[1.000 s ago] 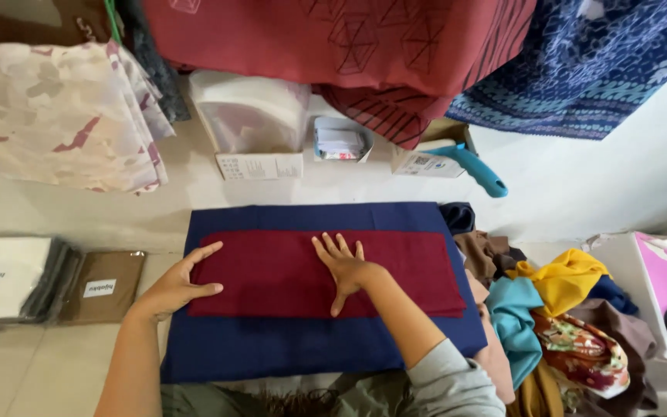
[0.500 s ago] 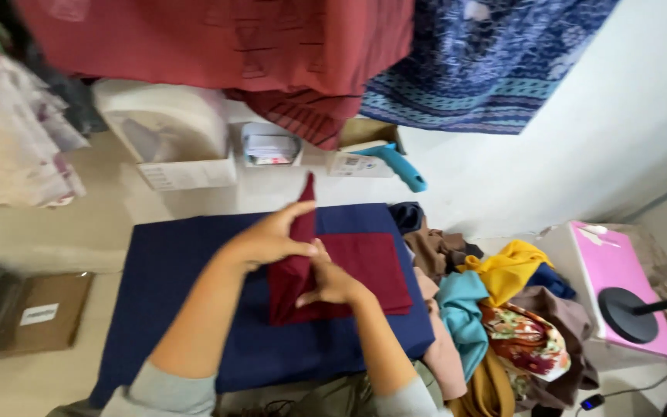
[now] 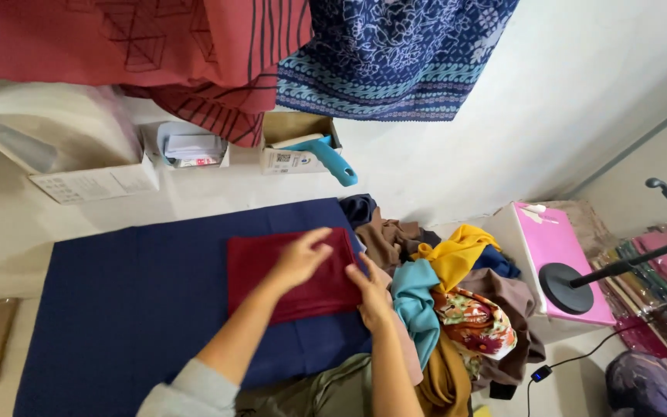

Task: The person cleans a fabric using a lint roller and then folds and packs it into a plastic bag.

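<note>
View from above of a person folding cloth on a pale floor. A folded rectangle of dark red fabric (image 3: 291, 274) lies on the right half of a larger navy blue cloth (image 3: 133, 301), which is spread flat as a work mat. The left hand (image 3: 300, 259) rests palm-down on top of the red piece, fingers spread and flat, gripping nothing, apparently pressing the fold so that it stays put. The right hand (image 3: 372, 293) sits at the red fabric's right edge; its grip looks loosely curled against that edge, though whether it pinches the cloth cannot be told from this angle. Just to the right, within easy reach, lies a heap of mixed scarves (image 3: 457, 309) in teal, yellow, brown and floral print. Behind the mat stand a small cardboard box with a turquoise handle (image 3: 326, 154) and a white machine (image 3: 48, 131). Red and blue patterned fabrics (image 3: 272, 46) hang overhead.
</note>
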